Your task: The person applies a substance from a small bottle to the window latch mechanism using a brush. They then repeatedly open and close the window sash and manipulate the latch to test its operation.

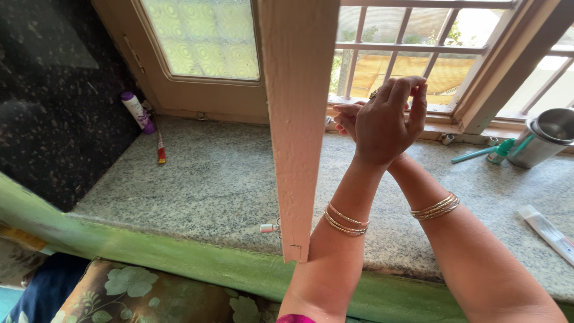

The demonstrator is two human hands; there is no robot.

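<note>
Window shutter (297, 119): swung open over stone sill (209, 179) | left hand (382, 122) and right hand (345, 118): together at window grille (412, 48), grasp unclear | completion: cannot tell.

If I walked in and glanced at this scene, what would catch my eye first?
Most likely the two hands, left hand over right hand, raised together at the barred window, with gold bangles on both wrists. Next, the open pink wooden shutter cutting down the middle. Then the speckled stone sill, with a steel cup at far right and a purple-capped bottle at left.
</note>
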